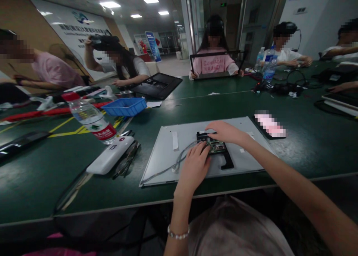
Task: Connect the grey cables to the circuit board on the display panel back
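Observation:
A light grey flat panel [159,148] lies on the green table in front of me. On it sits a small green circuit board [216,147] with a black bracket [228,161] around and below it. My left hand [195,163] is closed at the board's left edge, fingertips pressed on it. My right hand [225,131] curls over the board's upper edge, its fingers bent and the fingertips partly hidden. Grey cables [165,171] run from near the board across the panel to its lower left corner.
Left of the panel are a white power bank [110,155], eyeglasses [127,159], a tilted water bottle [91,118] and a blue tray [125,107]. A phone [270,125] lies to the right. Across the table, one person holds a black frame [218,54]; other people sit around.

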`<control>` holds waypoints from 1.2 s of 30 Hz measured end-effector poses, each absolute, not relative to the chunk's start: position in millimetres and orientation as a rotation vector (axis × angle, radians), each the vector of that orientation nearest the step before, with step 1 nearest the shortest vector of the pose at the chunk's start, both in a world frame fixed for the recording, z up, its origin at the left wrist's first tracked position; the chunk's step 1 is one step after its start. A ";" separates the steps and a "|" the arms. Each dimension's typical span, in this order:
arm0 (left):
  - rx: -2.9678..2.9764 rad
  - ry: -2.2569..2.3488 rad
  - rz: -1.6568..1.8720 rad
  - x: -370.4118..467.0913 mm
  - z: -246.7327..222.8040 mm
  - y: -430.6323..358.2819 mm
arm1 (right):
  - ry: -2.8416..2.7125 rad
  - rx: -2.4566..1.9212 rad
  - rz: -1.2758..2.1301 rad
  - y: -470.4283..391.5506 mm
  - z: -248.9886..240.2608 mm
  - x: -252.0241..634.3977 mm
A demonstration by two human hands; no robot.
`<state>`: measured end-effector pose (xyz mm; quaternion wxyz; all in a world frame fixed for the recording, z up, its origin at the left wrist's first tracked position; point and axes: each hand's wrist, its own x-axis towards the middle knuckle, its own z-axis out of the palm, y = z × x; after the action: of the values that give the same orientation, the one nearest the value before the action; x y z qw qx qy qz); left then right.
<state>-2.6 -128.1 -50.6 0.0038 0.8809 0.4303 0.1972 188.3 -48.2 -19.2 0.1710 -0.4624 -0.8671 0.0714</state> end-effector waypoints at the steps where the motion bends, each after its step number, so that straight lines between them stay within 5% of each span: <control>1: 2.764 1.342 0.589 -2.4 -53.0 -128.5 | -2.491 -1.310 0.215 -41.4 -21.7 183.8; 12: 2.744 1.378 0.541 -4.5 -55.9 -130.6 | -2.450 -1.427 0.135 -22.0 -35.5 170.5; 21: 2.751 1.383 0.528 -4.5 -57.0 -130.6 | -2.173 -1.747 -0.337 -18.3 -12.8 231.7; 36: 2.752 1.388 0.516 -4.2 -55.7 -132.1 | -2.240 -1.940 0.164 -36.6 -18.9 270.1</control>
<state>-4.2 -132.1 -55.7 0.0082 0.8805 0.4442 0.1650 270.1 -36.6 -18.9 0.0868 -0.6512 -0.7519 0.0552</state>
